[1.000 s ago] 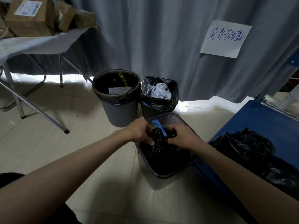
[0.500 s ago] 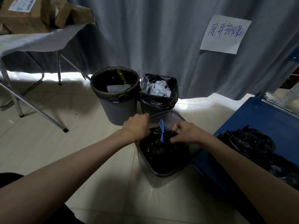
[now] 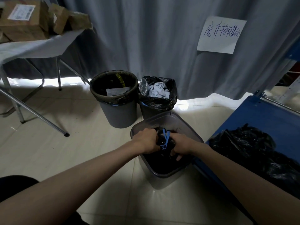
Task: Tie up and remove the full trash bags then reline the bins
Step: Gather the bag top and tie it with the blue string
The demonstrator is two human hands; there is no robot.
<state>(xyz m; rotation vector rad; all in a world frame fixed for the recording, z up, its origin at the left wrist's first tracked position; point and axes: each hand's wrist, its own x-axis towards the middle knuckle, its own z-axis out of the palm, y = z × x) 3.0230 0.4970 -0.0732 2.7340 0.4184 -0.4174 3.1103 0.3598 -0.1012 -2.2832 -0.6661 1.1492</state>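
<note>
A square grey bin (image 3: 188, 127) stands on the floor in front of me with a black trash bag (image 3: 162, 161) inside it. The bag's neck is bunched, and a blue drawstring (image 3: 165, 140) loops over it. My left hand (image 3: 146, 142) grips the gathered neck from the left. My right hand (image 3: 180, 145) grips the bag's top from the right, fingers curled down into the plastic. Behind stand a round grey bin (image 3: 120, 111) with a dark liner and a smaller bin (image 3: 158, 101) whose black bag holds crumpled paper.
A blue cart (image 3: 266, 120) at the right carries a heap of black bags (image 3: 253, 150). A folding table (image 3: 32, 49) with cardboard boxes (image 3: 24, 21) stands at the left, its metal legs slanting across the tiled floor. A grey curtain with a paper sign (image 3: 220, 34) closes the back.
Both hands have closed in on the bag's neck and pushed it lower into the bin. The blue drawstring, upright before, now loops between my hands.
</note>
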